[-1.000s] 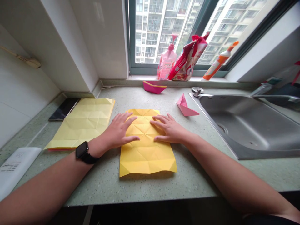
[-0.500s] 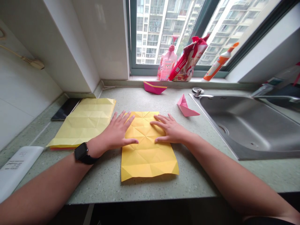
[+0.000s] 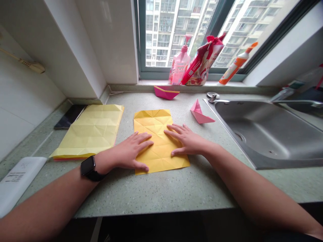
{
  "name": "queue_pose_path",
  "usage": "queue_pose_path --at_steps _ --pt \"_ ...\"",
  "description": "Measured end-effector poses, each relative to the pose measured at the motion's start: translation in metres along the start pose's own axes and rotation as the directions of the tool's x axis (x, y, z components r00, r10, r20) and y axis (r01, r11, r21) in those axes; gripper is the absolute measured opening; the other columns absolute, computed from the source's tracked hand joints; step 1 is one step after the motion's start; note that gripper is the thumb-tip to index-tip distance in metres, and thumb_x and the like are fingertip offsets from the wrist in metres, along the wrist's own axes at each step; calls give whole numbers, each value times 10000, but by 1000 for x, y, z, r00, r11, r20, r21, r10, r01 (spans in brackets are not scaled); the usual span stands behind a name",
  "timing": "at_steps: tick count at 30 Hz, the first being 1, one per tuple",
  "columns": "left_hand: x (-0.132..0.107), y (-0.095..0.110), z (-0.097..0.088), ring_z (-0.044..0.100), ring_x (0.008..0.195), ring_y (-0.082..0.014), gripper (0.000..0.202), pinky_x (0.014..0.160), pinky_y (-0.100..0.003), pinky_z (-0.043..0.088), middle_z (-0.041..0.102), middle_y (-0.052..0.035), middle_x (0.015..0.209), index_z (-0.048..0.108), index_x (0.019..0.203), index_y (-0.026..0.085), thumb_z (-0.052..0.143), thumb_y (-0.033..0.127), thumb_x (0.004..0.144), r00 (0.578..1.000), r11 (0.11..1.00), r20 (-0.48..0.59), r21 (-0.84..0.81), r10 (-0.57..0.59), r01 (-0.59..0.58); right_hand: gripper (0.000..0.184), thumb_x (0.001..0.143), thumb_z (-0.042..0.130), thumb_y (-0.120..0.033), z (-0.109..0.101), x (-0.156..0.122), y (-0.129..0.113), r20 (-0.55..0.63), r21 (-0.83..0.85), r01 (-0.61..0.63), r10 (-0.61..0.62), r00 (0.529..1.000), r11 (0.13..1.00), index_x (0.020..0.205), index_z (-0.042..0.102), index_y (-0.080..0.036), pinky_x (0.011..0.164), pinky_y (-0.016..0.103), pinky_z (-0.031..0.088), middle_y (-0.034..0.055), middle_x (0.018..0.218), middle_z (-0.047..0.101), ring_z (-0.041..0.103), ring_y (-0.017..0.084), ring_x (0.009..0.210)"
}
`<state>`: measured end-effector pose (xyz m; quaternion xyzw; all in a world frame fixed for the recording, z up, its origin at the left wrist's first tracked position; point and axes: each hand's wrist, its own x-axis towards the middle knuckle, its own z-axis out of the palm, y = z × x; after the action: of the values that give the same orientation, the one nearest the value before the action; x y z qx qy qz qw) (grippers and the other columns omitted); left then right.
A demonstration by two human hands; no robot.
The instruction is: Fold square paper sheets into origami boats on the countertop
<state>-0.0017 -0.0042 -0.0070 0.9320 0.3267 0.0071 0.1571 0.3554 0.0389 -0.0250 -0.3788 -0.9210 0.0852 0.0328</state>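
A creased sheet of orange-yellow paper (image 3: 158, 134) lies on the counter in front of me, its far edge bent up slightly. My left hand (image 3: 135, 149) rests on its left side, fingers spread, with the thumb near the front left corner. On the right side lies my right hand (image 3: 185, 139), palm down and fingers apart. Left of the sheet is a stack of pale yellow creased paper (image 3: 94, 127), with orange and pink edges showing beneath. Behind the sheet stand a magenta folded paper boat (image 3: 166, 94) and a pink folded paper boat (image 3: 201, 116).
A steel sink (image 3: 272, 134) is set into the counter (image 3: 161, 198) at the right. On the sill stand a pink pump bottle (image 3: 180, 67), a red bag (image 3: 202, 65) and an orange-white bottle (image 3: 233, 69). A dark phone (image 3: 69, 117) and a white case (image 3: 21, 183) lie at left.
The orange-yellow sheet has slid away from me and its front edge now lies flatter. My left hand has moved nearer on the sheet; my right hand has barely shifted.
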Motion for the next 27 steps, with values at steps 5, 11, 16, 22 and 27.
queue_pose_path --at_steps 5,11,16,22,27 --pt "-1 -4 -2 402 1649 -439 1016 1383 -583 272 427 -203 1798 546 1674 226 803 823 894 997 998 -77 -53 23 -27 1053 879 818 -813 0 1 5 4 26 -11 11 1000 1000 1760 446 -371 1372 752 228 130 1827 424 361 468 1684" --pt "-8 -7 -9 373 1668 -459 982 1376 -645 277 413 -207 1806 556 1667 238 865 746 887 995 997 -93 -73 19 -26 1019 899 810 -793 -5 -1 10 8 17 -54 54 999 998 1754 462 -360 1359 776 243 135 1834 407 336 482 1694" --pt "-11 7 -13 509 1551 -458 886 1318 -632 384 555 -230 1678 679 1463 207 918 758 813 980 989 -150 -61 127 -138 1004 875 829 -799 -2 0 9 -12 23 -51 51 999 998 1723 518 -361 1353 774 263 133 1806 458 373 491 1671" --pt "-10 23 -22 711 1008 -253 100 908 -395 577 766 -122 1190 734 1059 201 636 204 1038 946 987 -282 28 159 -158 766 1041 638 -748 -8 2 17 -167 164 -64 92 982 984 1709 518 -394 1352 731 319 105 1737 556 502 417 1601" --pt "-8 14 -35 707 883 -193 142 803 -315 571 755 -54 971 754 994 210 642 260 1065 791 929 -580 -367 -193 -42 720 1114 347 -803 -13 7 28 -526 500 -105 398 751 859 1621 569 -343 1244 678 492 138 1546 694 635 387 1464"
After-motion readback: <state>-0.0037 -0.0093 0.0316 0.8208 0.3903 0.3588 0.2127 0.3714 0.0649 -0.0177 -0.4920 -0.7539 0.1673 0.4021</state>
